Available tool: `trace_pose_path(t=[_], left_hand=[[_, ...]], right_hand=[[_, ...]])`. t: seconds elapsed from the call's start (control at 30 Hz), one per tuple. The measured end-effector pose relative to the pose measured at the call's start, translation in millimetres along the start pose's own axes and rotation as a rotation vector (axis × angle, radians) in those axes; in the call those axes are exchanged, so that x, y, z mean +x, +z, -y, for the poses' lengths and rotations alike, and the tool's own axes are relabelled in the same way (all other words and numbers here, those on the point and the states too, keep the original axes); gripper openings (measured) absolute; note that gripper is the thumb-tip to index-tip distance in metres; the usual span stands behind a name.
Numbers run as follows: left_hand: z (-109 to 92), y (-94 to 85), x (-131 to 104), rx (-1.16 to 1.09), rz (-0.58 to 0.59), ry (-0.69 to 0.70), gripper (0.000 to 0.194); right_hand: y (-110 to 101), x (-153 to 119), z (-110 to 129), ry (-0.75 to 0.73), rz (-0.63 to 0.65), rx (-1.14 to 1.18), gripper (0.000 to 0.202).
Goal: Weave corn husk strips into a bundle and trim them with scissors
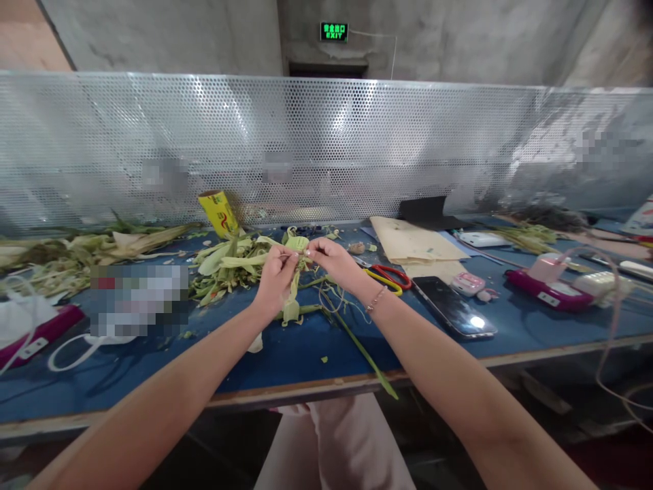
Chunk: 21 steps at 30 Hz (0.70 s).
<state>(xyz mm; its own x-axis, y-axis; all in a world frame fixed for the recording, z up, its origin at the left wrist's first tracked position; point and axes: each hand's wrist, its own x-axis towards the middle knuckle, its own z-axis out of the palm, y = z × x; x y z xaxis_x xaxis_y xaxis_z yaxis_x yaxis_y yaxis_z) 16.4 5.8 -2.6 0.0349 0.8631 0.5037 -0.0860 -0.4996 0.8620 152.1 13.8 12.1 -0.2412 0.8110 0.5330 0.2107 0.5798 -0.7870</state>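
Observation:
Over the middle of the blue table, my left hand [278,275] and my right hand [330,262] meet with fingertips pinched together. Between them is a small pale-green husk piece [291,310], parts of which stick out above and below the fingers. The exact spot of the grip is covered by the fingers. Left of my left hand lies a heap of green husk strips [224,262]. Thin strands and a long green leaf strip [364,354] trail below my right hand. Scissors with red and yellow handles [390,275] rest just right of my right wrist.
A phone [454,306], tan paper [415,241] and a magenta power strip [551,292] lie to the right. On the left are a yellow container [219,212], a blurred white-handled object [137,299] and more dry husks [127,248]. A perforated metal screen [326,146] stands behind.

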Motion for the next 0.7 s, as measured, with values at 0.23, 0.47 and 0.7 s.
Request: trace_pose_path(t=[0.23,0.47,0.7], left_hand=[[-21.4,1.7,0.1,-0.324,0.146,-0.475,0.023],[-18.1,-7.1,6.2,-0.23,0.206,-0.549,0.02],[-12.0,-0.5,3.4,0.04,0.044,-0.228,0.019]], right_hand=[[1.8,-3.0,-1.2,-0.262,-0.074,-0.26,0.011],[5.7,-8.0,-6.4,-0.43,0.075,-0.377,0.011],[8.6,-3.7,-0.8,-0.275,-0.054,-0.234,0.013]])
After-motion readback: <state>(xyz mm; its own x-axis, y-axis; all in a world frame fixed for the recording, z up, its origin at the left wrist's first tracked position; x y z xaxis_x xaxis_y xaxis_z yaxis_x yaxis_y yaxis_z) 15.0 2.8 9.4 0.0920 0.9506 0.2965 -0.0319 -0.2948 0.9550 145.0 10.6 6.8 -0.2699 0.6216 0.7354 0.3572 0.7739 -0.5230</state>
